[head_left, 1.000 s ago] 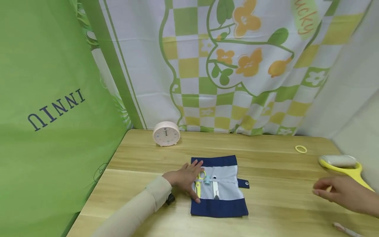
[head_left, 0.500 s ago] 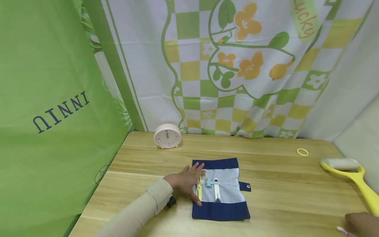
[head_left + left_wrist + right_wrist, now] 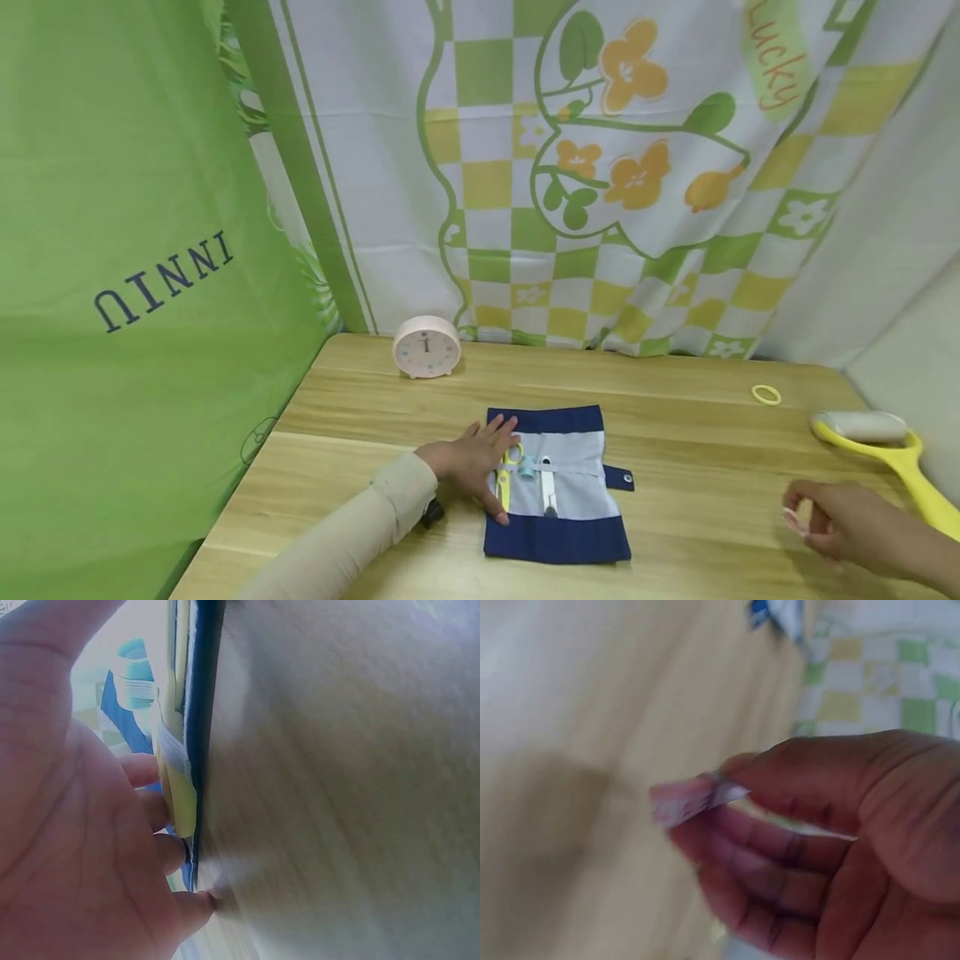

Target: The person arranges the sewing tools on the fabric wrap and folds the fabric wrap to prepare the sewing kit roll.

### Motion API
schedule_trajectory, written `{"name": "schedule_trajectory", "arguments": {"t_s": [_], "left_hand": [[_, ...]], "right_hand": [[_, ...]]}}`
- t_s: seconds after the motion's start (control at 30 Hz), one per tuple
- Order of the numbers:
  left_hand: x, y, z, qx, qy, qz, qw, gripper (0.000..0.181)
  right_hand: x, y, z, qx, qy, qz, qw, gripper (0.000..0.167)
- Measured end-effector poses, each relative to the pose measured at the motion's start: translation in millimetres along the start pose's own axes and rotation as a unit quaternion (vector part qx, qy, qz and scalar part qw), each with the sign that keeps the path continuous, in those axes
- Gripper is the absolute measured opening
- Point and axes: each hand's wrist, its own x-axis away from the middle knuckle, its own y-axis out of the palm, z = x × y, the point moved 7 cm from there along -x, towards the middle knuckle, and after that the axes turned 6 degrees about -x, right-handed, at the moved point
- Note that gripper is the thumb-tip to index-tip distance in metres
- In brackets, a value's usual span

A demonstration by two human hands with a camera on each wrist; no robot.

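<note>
An unfolded navy-and-grey fabric sewing pouch (image 3: 555,540) lies on the table. My left hand (image 3: 476,467) rests on its left edge, fingers spread, partly over the yellow scissors (image 3: 503,493). Beside the scissors, a light blue spool-like piece (image 3: 527,467) and a slim white tool (image 3: 549,490) with a dark tip sit under an elastic band. Farther right, above the table, my right hand (image 3: 855,525) pinches a pinkish-white strip (image 3: 679,802) between thumb and forefinger. Reddish marks show on the strip, too blurred to read; its other end is hidden by the hand.
A yellow-handled lint roller (image 3: 918,479) lies at the right edge, close beyond my right hand. Behind it is a yellow ring (image 3: 767,395). A pink clock (image 3: 427,348) stands at the back left, in front of the patterned curtain (image 3: 480,225).
My right hand went down to the lower right corner, where the strip lay, and has come back left with the strip pinched in its fingers. The left hand stays on the pouch.
</note>
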Motion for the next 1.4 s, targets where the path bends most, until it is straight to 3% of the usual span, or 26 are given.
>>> {"name": "schedule_trajectory", "arguments": {"t_s": [0.13, 0.3, 0.47, 0.6, 0.73, 0.87, 1.17, 1.4], "left_hand": [[0.7, 0.6, -5.4, -0.002, -0.001, 0.002, 1.0000, 0.125], [-3.8, -1.3, -4.5, -0.003, 0.005, 0.001, 1.0000, 0.124], [-10.6, 2.6, 3.4, 0.004, 0.013, -0.009, 0.9999, 0.123], [-13.6, 0.9, 7.5, 0.000, 0.013, -0.009, 0.9999, 0.122], [-13.5, -0.8, 6.2, -0.010, 0.002, -0.006, 0.9999, 0.123], [-10.6, -1.0, 4.7, -0.005, -0.002, -0.003, 1.0000, 0.123], [-3.9, 4.4, 0.7, 0.008, -0.010, -0.003, 0.9999, 0.124], [-1.9, 5.5, -2.9, 0.008, -0.012, 0.003, 0.9999, 0.124]], "right_hand": [[-58.1, -16.6, -45.4, -0.045, -0.063, 0.024, 0.9967, 0.022], [-138.3, -20.5, -90.5, -0.068, -0.051, 0.048, 0.9952, 0.019], [-200.3, 3.9, -102.8, -0.089, -0.051, 0.054, 0.9932, 0.031], [-230.4, 30.5, -94.6, -0.085, -0.015, 0.050, 0.9950, 0.022], [-245.2, 50.1, -84.0, -0.097, 0.052, 0.050, 0.9926, 0.019], [-249.2, 59.1, -80.6, -0.102, 0.088, 0.059, 0.9891, 0.025], [-246.9, 65.7, -93.8, -0.074, 0.043, 0.044, 0.9953, 0.009], [-249.6, 69.1, -99.7, -0.074, 0.058, 0.033, 0.9951, 0.010]]}}
